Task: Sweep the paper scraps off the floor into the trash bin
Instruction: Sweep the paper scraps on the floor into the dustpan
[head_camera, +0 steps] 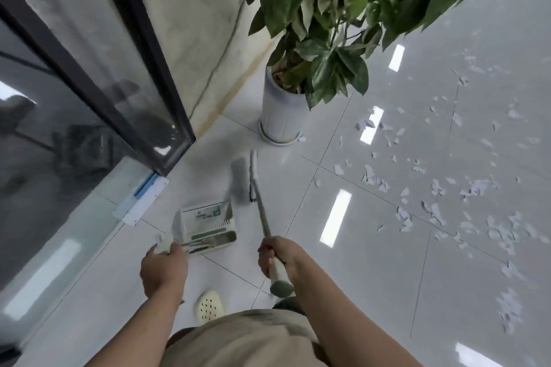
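Observation:
My right hand (275,256) grips the pale handle of a broom (262,211), whose grey bristle head (242,180) hangs just above the floor ahead of me. My left hand (164,268) holds the handle of a white dustpan (207,228), which is low over the tiles to the left of the broom. Many white paper scraps (432,182) lie scattered over the glossy floor to the right, well away from the broom head. No trash bin shows in the head view.
A tall potted plant in a white ribbed pot (281,110) stands just beyond the broom head. A dark-framed glass door (89,92) and a beige wall run along the left. My foot in a pale perforated clog (208,305) is below the dustpan.

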